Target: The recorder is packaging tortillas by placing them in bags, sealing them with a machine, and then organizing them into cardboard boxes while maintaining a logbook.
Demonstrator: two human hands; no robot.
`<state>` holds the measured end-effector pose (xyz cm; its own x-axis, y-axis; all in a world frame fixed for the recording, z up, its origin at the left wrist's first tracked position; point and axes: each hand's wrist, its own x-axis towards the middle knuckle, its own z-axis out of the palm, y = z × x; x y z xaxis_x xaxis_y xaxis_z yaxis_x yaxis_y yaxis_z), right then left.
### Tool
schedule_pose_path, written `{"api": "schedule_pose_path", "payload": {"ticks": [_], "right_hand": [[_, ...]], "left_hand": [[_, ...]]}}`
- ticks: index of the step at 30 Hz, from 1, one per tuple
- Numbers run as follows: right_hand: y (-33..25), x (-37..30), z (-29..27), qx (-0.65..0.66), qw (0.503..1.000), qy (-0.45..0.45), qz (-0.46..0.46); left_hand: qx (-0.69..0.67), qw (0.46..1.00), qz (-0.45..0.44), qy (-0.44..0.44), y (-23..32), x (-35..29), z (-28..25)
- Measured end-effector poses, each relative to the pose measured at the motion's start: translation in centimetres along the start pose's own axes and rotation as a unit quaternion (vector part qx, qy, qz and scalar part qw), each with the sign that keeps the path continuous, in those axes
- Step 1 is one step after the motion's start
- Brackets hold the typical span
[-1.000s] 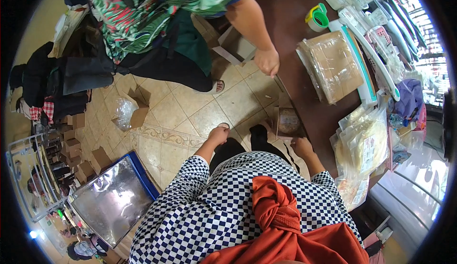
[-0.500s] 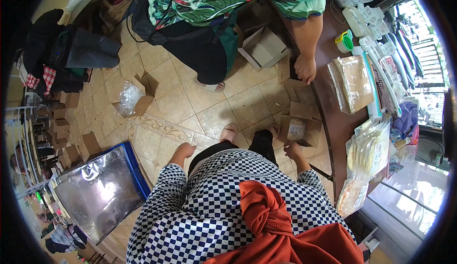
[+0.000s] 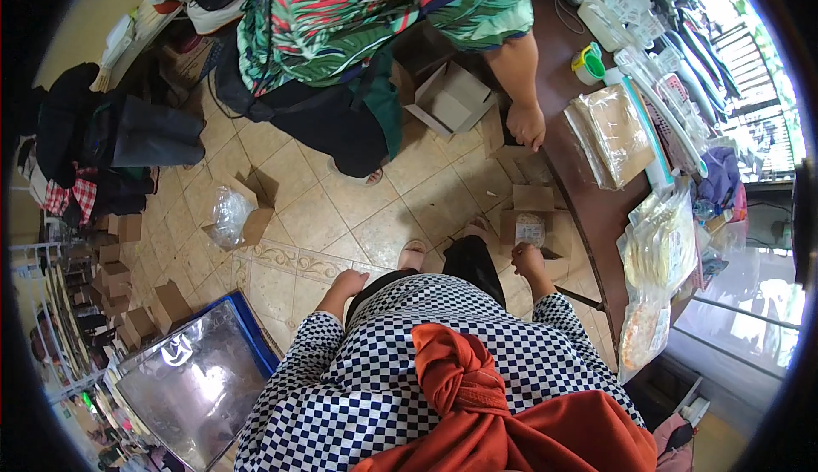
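Note:
My left hand (image 3: pixel 348 284) hangs beside my body over the tiled floor, fingers loosely curled, nothing visible in it. On the other side my right hand (image 3: pixel 528 259) is also curled, with nothing visible in it. In view it overlaps the near edge of an open cardboard box (image 3: pixel 558 232); I cannot tell whether it touches. Inside that box lies a clear packet with pale contents (image 3: pixel 529 230). Across from me stands a person in a green leaf-patterned top (image 3: pixel 341 20), whose closed hand (image 3: pixel 526 126) is by the brown table's edge.
The brown table (image 3: pixel 588 242) curves along the right, bearing flat clear packs (image 3: pixel 660 250), wrapped brown sheets (image 3: pixel 612 135) and a green-yellow tub (image 3: pixel 588 65). Another open box (image 3: pixel 452 97) sits beyond. Left are a box with clear plastic (image 3: pixel 230 215) and a shiny blue-edged panel (image 3: pixel 200 378).
The view has shifted slightly. My right hand now overlaps the box's near edge more. The other person's hand stays by the table edge, and both my hands remain curled.

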<state>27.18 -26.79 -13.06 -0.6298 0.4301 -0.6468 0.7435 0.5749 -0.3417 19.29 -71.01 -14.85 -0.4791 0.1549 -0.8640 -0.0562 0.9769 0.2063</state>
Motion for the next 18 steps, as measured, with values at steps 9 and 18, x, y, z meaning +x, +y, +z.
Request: {"api": "schedule_pose_path", "payload": {"ticks": [9, 18], "right_hand": [[8.0, 1.3, -1.8, -0.06, 0.996, 0.053, -0.036], [6.7, 5.7, -6.8, -0.232, 0.962, -0.105, -0.102]], "left_hand": [[0.012, 1.0, 0.01, -0.012, 7.6, 3.5, -5.0], [0.032, 0.997, 0.067, 0.03, 17.5, 5.0, -8.5]]}}
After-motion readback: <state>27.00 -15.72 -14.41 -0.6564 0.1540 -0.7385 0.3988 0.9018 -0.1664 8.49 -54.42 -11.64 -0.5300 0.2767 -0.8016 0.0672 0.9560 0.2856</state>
